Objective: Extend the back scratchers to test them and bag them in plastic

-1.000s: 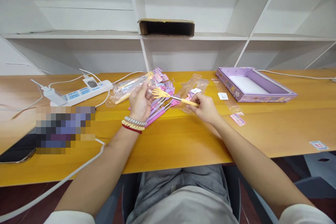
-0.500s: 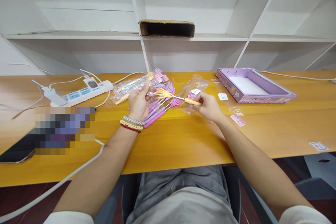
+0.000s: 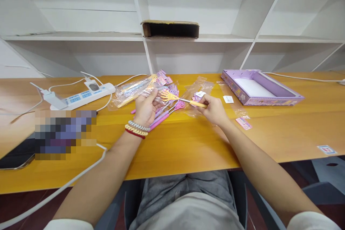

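My right hand [image 3: 215, 110] is closed around the handle of a yellow back scratcher [image 3: 198, 104]. The back scratcher lies level above the table, its hand-shaped head pointing left and a metal rod showing between head and handle. Just left of the head is my left hand [image 3: 145, 108], palm turned up, with thumb and fingers apart and nothing visible in it. Under and behind it lie pink and purple back scratchers [image 3: 159, 119], partly hidden by the hand. Bagged back scratchers [image 3: 134, 91] with pink tags [image 3: 162, 78] rest behind my left hand.
A purple open box [image 3: 275, 101] stands at the right rear. Clear plastic wrappers [image 3: 201, 84], a white label [image 3: 228, 99] and a pink card [image 3: 243, 123] lie near my right hand. To the left are a power strip [image 3: 83, 95], cables and a phone [image 3: 18, 151]. Shelves rise behind.
My left hand has opened a little and shifted slightly right and down, its fingers loosening near the scratcher's head. My right hand keeps the back scratcher in nearly the same place.
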Action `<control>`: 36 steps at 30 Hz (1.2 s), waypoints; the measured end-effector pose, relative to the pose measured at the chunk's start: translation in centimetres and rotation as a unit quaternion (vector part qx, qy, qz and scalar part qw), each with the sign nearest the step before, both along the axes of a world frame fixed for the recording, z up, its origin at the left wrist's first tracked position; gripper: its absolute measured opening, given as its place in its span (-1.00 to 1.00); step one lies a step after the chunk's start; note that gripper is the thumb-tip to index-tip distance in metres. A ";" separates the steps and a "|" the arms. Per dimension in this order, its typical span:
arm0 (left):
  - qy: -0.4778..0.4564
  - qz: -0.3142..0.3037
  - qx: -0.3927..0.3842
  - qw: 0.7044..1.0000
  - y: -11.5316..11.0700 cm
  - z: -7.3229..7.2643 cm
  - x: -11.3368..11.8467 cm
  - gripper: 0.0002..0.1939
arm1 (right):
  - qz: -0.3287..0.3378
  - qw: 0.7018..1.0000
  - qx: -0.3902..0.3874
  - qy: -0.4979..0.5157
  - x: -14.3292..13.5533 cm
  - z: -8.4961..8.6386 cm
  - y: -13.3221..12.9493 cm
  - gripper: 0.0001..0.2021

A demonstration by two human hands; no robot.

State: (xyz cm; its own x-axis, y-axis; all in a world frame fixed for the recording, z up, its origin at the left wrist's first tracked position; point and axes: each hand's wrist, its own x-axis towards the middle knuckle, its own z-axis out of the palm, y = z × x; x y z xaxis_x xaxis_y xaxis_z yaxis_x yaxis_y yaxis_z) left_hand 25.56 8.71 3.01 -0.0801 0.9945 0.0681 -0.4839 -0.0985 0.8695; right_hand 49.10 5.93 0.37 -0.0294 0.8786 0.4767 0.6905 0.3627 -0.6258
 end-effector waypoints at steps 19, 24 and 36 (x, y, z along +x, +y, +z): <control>0.106 -0.030 0.042 0.993 -0.3 -1.7 1.5 -0.66 | 0.008 0.999 -0.025 -0.034 -1.0 -0.8 -0.2 -0.77; 0.162 -0.042 0.049 0.985 -0.3 -1.8 1.5 -0.62 | 0.005 0.999 -0.034 -0.034 -1.0 -0.8 -0.1 -0.71; 0.092 -0.137 0.052 0.985 -0.7 -2.3 2.2 -0.60 | 0.082 0.994 -0.065 0.043 -2.0 -0.5 -0.8 -0.83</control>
State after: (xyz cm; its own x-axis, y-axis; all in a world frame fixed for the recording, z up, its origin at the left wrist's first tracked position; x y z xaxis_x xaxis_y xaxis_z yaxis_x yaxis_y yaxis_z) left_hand 27.71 7.97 0.72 0.2127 0.9642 0.1584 -0.3398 -0.0790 0.9372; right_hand 47.13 5.13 -0.17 -0.1406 0.9198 0.3663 0.5713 0.3776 -0.7287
